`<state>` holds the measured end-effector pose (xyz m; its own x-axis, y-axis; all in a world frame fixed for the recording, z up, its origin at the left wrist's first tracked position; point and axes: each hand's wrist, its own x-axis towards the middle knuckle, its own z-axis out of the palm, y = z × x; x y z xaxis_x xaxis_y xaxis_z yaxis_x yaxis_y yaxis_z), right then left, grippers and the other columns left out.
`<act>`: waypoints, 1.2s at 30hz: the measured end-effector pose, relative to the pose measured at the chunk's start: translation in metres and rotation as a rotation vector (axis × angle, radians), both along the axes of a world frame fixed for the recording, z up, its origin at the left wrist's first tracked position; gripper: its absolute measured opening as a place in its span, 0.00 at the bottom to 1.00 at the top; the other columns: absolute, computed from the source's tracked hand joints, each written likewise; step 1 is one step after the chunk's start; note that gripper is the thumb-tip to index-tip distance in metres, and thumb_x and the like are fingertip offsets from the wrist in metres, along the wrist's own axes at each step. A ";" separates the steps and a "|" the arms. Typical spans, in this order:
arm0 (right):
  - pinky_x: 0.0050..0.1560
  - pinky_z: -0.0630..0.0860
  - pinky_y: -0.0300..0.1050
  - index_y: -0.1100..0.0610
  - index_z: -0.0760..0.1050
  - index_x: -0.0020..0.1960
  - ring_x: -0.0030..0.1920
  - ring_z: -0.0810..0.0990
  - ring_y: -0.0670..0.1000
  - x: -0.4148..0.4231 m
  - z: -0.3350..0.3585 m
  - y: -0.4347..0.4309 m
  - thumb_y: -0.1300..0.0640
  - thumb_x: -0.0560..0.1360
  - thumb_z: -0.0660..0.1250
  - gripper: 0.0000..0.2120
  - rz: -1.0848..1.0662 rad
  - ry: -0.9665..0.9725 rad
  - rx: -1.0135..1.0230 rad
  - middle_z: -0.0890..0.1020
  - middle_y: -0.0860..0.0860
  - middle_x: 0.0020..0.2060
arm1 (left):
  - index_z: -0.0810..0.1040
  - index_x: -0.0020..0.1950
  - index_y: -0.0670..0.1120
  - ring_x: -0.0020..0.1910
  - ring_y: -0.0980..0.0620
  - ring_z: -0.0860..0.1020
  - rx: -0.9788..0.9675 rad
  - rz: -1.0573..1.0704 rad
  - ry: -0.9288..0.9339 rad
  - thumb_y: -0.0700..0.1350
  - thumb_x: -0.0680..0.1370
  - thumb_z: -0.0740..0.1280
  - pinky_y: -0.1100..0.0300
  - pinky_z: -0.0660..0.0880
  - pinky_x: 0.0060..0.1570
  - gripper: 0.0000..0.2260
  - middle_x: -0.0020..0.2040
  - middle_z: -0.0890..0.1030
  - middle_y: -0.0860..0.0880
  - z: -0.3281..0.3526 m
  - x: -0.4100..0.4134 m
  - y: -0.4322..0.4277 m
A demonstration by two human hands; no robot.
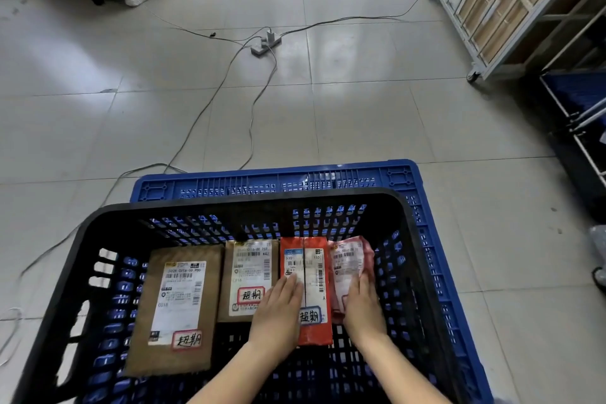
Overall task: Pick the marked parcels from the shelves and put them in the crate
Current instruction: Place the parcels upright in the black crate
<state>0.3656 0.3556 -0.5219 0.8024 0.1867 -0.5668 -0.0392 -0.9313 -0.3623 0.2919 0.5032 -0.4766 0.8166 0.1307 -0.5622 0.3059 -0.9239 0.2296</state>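
A black slatted crate [229,203] stands low in the head view, nested in a blue crate [295,175]. Several labelled parcels lie flat in it side by side: a large brown envelope [144,321], a smaller brown parcel [229,302], a red box [314,331] and a pink bag [357,254]. Three of them show a red- or blue-bordered hand-written mark. My left hand [277,315] rests flat with straight fingers across the small brown parcel and the red box. My right hand [362,308] lies flat on the pink bag, fingers straight.
Grey tiled floor stretches ahead, with a power strip [265,43] and cables trailing across it toward the crates. A wheeled metal shelf cart [492,10] with brown boxes stands at the far right. A blue-lined rack [577,102] is closer on the right.
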 end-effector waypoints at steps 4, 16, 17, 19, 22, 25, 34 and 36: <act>0.75 0.55 0.49 0.60 0.42 0.76 0.76 0.51 0.56 0.012 -0.008 -0.001 0.70 0.76 0.58 0.36 -0.010 0.052 0.056 0.48 0.56 0.77 | 0.43 0.78 0.48 0.78 0.51 0.43 -0.002 -0.025 0.002 0.49 0.80 0.58 0.54 0.43 0.75 0.32 0.79 0.43 0.50 -0.004 -0.001 0.005; 0.75 0.54 0.52 0.53 0.46 0.77 0.76 0.52 0.53 -0.013 0.022 -0.013 0.56 0.82 0.43 0.23 -0.005 -0.034 0.142 0.49 0.50 0.77 | 0.45 0.78 0.48 0.78 0.49 0.45 0.072 -0.045 -0.043 0.42 0.80 0.59 0.53 0.46 0.75 0.32 0.79 0.46 0.48 0.020 -0.006 0.012; 0.74 0.55 0.51 0.51 0.44 0.77 0.76 0.53 0.52 -0.017 0.028 -0.014 0.56 0.82 0.42 0.23 -0.021 -0.034 0.120 0.49 0.48 0.77 | 0.46 0.78 0.48 0.78 0.49 0.46 0.081 -0.051 -0.059 0.43 0.80 0.59 0.52 0.46 0.75 0.31 0.79 0.47 0.48 0.025 -0.007 0.012; 0.75 0.52 0.50 0.54 0.43 0.77 0.76 0.50 0.54 -0.023 0.039 -0.016 0.61 0.81 0.48 0.26 -0.034 -0.035 0.093 0.47 0.52 0.77 | 0.47 0.78 0.47 0.78 0.48 0.47 0.097 -0.066 -0.081 0.43 0.80 0.59 0.51 0.47 0.75 0.31 0.79 0.48 0.48 0.037 -0.010 0.013; 0.76 0.46 0.49 0.57 0.38 0.76 0.77 0.43 0.54 -0.038 0.064 -0.018 0.72 0.75 0.55 0.37 0.059 -0.163 0.024 0.41 0.53 0.77 | 0.47 0.78 0.46 0.78 0.48 0.46 0.108 -0.106 -0.103 0.45 0.80 0.59 0.51 0.46 0.75 0.31 0.79 0.48 0.47 0.057 -0.018 0.013; 0.74 0.45 0.45 0.58 0.39 0.76 0.77 0.44 0.53 -0.060 0.092 -0.019 0.68 0.77 0.57 0.36 0.088 -0.243 0.010 0.42 0.53 0.77 | 0.46 0.78 0.46 0.78 0.48 0.46 0.112 -0.154 -0.139 0.47 0.80 0.59 0.51 0.45 0.76 0.31 0.79 0.47 0.47 0.078 -0.032 0.012; 0.75 0.48 0.46 0.57 0.45 0.77 0.77 0.47 0.53 -0.153 0.191 -0.036 0.55 0.79 0.59 0.33 -0.022 -0.397 -0.023 0.48 0.55 0.77 | 0.48 0.79 0.47 0.78 0.48 0.45 0.055 -0.306 -0.335 0.45 0.80 0.58 0.53 0.46 0.76 0.29 0.79 0.48 0.47 0.159 -0.093 0.002; 0.76 0.48 0.47 0.58 0.45 0.77 0.77 0.47 0.54 -0.178 0.208 -0.042 0.54 0.79 0.59 0.33 -0.047 -0.435 -0.041 0.49 0.55 0.77 | 0.49 0.78 0.46 0.78 0.48 0.45 0.048 -0.357 -0.376 0.46 0.80 0.58 0.53 0.46 0.76 0.29 0.79 0.48 0.47 0.174 -0.109 -0.003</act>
<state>0.1873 0.3135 -0.3139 0.9752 0.1287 -0.1803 0.0663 -0.9461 -0.3170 0.1830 0.5007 -0.3022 0.9595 -0.1742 -0.2215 -0.1254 -0.9678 0.2183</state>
